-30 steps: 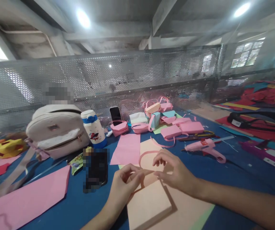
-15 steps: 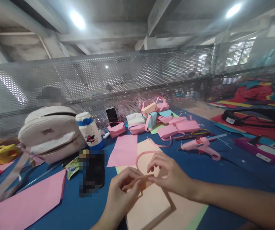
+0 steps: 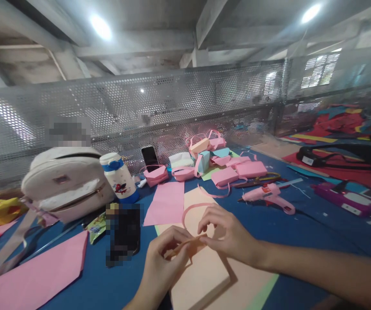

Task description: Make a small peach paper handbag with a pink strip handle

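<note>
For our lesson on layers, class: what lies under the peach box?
A peach sheet shows beside the box, with a green sheet peeking out beneath it. The blue surface shows beyond. Whatever is directly under the box is covered.

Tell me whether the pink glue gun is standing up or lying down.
Lying down: the glue gun rests on its side on the blue table, its handle stretched along the surface.

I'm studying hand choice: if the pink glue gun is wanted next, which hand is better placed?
Probably the right hand: both hands are at the flap of the peach paper box, but the pink glue gun lies nearer it than the left hand.
</note>
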Demonstrator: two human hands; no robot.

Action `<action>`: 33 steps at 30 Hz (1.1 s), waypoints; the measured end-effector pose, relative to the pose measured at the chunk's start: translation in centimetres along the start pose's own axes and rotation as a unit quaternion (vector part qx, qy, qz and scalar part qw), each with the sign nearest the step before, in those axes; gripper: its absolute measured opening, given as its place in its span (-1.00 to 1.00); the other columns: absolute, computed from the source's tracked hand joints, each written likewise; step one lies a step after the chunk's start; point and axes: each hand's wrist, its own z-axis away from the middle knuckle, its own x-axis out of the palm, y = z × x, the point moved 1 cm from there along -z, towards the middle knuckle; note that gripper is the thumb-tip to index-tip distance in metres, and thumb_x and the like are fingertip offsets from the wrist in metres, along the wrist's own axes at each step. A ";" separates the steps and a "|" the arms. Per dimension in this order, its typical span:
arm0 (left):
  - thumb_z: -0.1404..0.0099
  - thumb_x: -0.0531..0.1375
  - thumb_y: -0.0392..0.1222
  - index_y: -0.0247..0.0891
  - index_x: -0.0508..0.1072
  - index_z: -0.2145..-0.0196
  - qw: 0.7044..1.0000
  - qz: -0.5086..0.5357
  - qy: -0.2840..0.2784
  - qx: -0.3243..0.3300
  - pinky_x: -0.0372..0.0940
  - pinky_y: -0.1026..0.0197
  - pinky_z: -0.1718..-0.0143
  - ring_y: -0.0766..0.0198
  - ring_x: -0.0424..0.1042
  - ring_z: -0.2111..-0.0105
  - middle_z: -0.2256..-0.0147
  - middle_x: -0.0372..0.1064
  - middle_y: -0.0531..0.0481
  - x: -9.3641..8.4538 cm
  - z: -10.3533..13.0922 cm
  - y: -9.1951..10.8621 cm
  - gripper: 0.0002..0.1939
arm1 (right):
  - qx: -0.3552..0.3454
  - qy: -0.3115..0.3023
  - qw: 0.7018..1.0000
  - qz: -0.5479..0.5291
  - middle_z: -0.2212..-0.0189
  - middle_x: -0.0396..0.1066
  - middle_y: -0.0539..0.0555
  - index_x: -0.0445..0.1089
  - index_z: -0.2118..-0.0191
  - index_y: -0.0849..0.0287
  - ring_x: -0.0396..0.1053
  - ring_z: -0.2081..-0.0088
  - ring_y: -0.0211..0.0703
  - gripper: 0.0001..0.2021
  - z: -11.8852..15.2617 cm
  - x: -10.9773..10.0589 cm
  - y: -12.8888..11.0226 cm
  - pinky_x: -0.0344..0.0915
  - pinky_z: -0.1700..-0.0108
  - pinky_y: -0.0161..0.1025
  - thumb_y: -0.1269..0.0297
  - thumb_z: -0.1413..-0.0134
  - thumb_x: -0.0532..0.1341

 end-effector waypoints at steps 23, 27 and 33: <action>-0.14 0.23 -0.35 -0.27 0.53 0.53 0.998 -0.038 0.012 0.046 0.33 0.35 0.57 0.21 0.50 0.49 0.49 0.50 -0.07 -0.1 -0.5 1.1 -0.88 | 0.002 0.003 1.000 -0.007 0.38 0.42 -0.02 0.43 0.34 0.12 0.37 0.27 -0.17 -0.85 0.1 -0.3 -0.2 0.24 0.19 -0.24 0.52 -0.03 0.33; -0.14 0.23 -0.34 -0.27 0.52 0.53 0.998 -0.039 0.013 0.042 0.33 0.36 0.58 0.21 0.49 0.49 0.49 0.50 -0.07 0.0 -0.5 1.1 -0.87 | 0.002 0.003 1.000 -0.006 0.39 0.42 -0.03 0.43 0.34 0.11 0.36 0.27 -0.16 -0.85 0.2 -0.3 -0.2 0.24 0.20 -0.24 0.52 -0.03 0.32; -0.14 0.23 -0.33 -0.26 0.52 0.54 0.998 -0.046 0.014 0.043 0.35 0.34 0.56 0.19 0.51 0.48 0.49 0.51 -0.07 -0.1 -0.6 1.3 -0.87 | -0.001 0.007 1.000 -0.006 0.39 0.43 -0.02 0.43 0.35 0.11 0.37 0.28 -0.15 -0.85 0.1 -0.4 -0.4 0.25 0.20 -0.23 0.52 -0.03 0.31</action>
